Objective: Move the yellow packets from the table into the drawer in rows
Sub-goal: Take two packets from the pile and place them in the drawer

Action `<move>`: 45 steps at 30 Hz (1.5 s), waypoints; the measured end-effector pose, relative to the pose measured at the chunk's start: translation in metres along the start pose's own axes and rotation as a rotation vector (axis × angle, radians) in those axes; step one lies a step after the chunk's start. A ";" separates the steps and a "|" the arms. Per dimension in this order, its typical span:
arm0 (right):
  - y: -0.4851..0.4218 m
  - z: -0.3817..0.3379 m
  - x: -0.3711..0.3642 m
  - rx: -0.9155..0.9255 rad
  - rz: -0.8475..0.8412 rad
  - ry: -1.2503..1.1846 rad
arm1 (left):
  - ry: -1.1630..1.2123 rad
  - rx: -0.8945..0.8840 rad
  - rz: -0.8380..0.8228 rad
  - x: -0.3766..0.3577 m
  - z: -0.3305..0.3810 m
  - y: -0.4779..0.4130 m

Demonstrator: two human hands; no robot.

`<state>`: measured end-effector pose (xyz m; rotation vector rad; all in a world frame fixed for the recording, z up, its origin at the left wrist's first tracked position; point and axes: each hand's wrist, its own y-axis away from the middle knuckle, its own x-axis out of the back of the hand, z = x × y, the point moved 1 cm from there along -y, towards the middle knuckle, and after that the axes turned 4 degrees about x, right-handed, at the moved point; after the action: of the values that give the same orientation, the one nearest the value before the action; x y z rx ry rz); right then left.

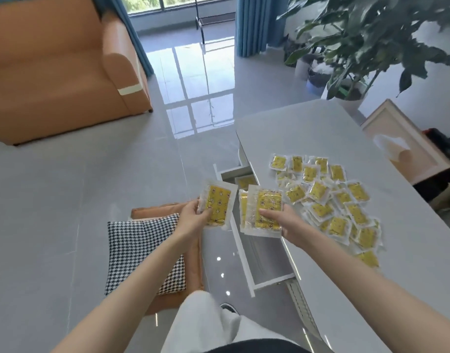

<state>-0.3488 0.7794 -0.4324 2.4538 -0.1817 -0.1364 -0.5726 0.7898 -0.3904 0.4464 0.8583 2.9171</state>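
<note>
My left hand holds one yellow packet in clear wrap, above the floor just left of the open white drawer. My right hand grips a small stack of yellow packets over the drawer's middle. A yellow packet in the drawer lies at its far end. A loose heap of several yellow packets covers the near part of the grey table, right of my right hand.
An orange stool with a houndstooth cushion stands left of the drawer. An orange sofa is at the far left. A potted plant and a tissue box sit beyond the table's far right.
</note>
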 end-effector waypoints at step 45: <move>-0.377 0.209 -0.033 -0.454 0.648 -0.618 | -0.856 0.198 -0.488 -0.170 -0.127 -0.524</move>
<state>-0.3750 0.9460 -0.8310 1.7330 -1.0673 -0.5732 -0.4564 1.1403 -0.8186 1.1753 0.9173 1.9081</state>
